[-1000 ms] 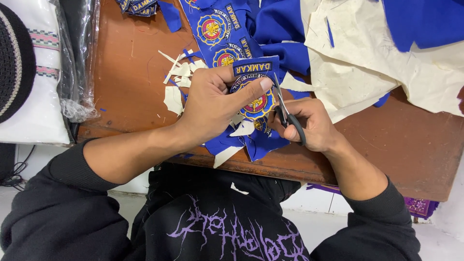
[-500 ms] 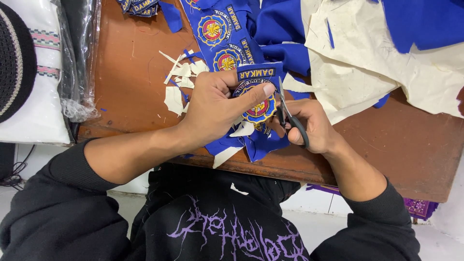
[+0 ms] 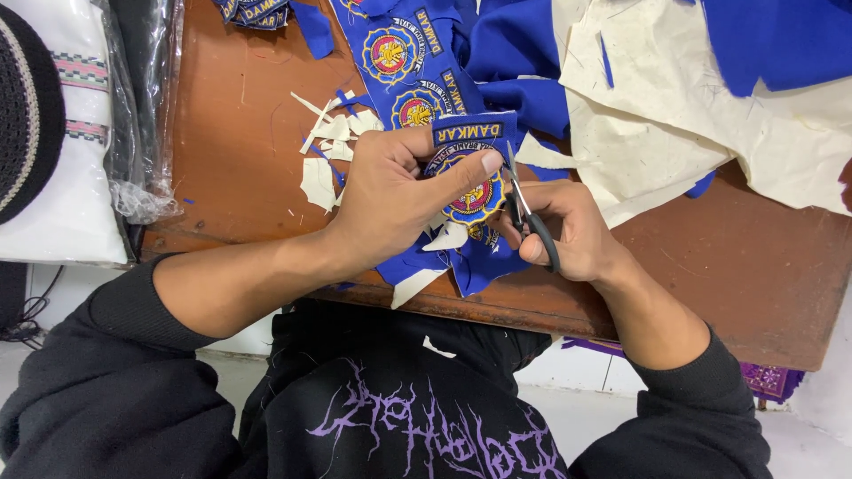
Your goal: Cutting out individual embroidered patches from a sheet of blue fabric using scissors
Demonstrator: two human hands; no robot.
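My left hand [image 3: 395, 200] grips a blue embroidered patch [image 3: 470, 191] with a round red and yellow emblem, thumb pressed on its face. My right hand [image 3: 568, 231] holds black-handled scissors [image 3: 525, 213], blades pointing up along the patch's right edge. Both hands hover over the near edge of a brown wooden table [image 3: 240, 151]. A strip of similar blue patches [image 3: 404, 53] runs up from the held one. Blue fabric trimmings hang below my left hand.
White backing scraps [image 3: 333, 146] lie on the table left of my hands. A large cream sheet [image 3: 674, 115] and blue cloth [image 3: 772, 40] cover the far right. At left, a clear plastic bag [image 3: 142, 106] and folded white cloth [image 3: 62, 151].
The patch has turned slightly in my left hand and the scissors have shifted a little along its right edge. Both hands stay in the same place.
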